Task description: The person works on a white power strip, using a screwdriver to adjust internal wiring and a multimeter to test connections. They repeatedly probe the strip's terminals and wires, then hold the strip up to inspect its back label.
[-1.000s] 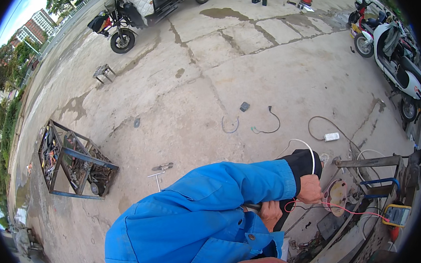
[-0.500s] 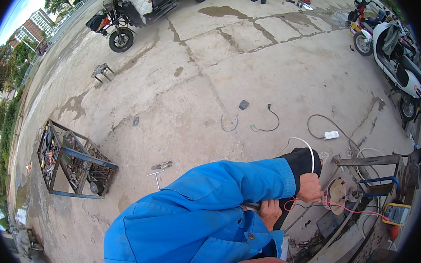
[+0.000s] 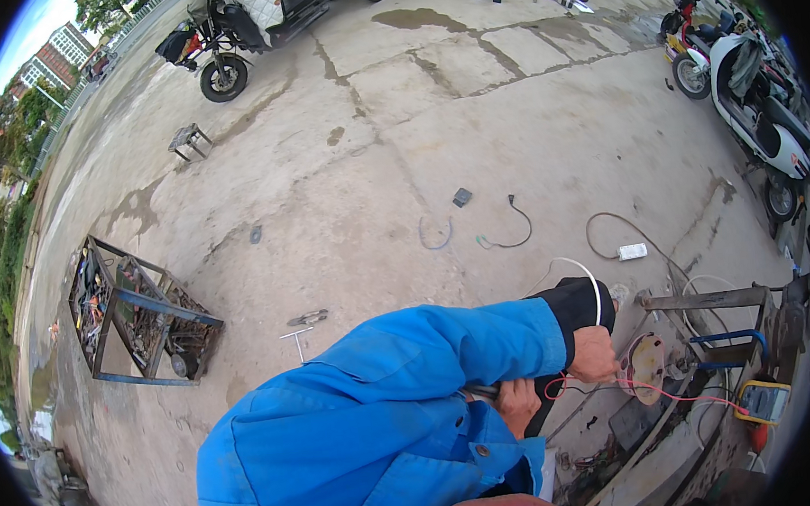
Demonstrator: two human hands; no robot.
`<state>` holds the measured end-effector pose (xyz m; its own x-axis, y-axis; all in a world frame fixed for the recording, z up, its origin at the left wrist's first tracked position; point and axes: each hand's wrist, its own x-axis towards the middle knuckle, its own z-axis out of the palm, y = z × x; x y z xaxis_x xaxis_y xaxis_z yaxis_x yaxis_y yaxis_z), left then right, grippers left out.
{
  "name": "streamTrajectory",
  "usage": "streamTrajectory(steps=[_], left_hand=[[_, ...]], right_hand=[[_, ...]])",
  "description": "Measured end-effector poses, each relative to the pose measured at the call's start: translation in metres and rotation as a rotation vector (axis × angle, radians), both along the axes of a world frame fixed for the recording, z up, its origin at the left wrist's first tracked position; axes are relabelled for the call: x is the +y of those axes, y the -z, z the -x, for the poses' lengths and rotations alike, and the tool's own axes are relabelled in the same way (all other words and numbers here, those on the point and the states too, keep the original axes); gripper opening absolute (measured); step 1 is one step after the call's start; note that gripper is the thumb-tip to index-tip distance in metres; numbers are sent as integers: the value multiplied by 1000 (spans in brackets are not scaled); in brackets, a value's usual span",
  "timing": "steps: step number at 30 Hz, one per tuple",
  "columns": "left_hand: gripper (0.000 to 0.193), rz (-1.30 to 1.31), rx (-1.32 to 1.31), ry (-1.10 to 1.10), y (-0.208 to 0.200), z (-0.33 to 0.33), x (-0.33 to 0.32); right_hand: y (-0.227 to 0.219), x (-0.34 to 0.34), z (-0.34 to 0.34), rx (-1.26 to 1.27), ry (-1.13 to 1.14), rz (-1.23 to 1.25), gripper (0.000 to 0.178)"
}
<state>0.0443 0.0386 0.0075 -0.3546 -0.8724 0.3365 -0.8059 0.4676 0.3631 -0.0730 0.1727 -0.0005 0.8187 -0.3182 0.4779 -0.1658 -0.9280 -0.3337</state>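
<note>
Subject wears a blue jacket [image 3: 370, 417]; 2 bare hands are in view. The right hand [image 3: 517, 406] is nearer the body, just beside a dark bar [image 3: 481, 393]; its fingers are bent, but their tips are hidden, and I cannot tell whether they grip the bar. The left hand [image 3: 592, 356] lies farther out, knuckles up, fingers curled inward; whether they pinch anything cannot be told.

A red lead [image 3: 688, 400] lies just beside the left hand, to the right of its fingers; its long axis runs right and slightly downward in view to a yellow-edged meter [image 3: 766, 403]. The left hand is the nearer of the 2 to this stretch. A white cable [image 3: 595, 287] arcs down to the left hand from above; contact appears likely.

Beyond the left hand is a pale round plate [image 3: 646, 360]. Farther out on the concrete ground [image 3: 356, 238] are a white block [image 3: 631, 251] and a short dark cable [image 3: 529, 228]. Farthest stand a stool [image 3: 188, 135], a white scooter [image 3: 787, 152] and a three-wheeled vehicle [image 3: 264, 11].
</note>
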Motion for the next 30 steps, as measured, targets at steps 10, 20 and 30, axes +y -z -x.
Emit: streamTrajectory(steps=[10, 20, 30], left_hand=[[40, 30, 10, 2, -1, -1, 1], [38, 35, 17, -24, -3, -2, 2], [30, 79, 60, 91, -16, -5, -3]], right_hand=[[-9, 1, -5, -29, 14, -28, 68], [-14, 2, -4, 18, -14, -73, 74], [-37, -1, -9, -21, 0, -87, 72]])
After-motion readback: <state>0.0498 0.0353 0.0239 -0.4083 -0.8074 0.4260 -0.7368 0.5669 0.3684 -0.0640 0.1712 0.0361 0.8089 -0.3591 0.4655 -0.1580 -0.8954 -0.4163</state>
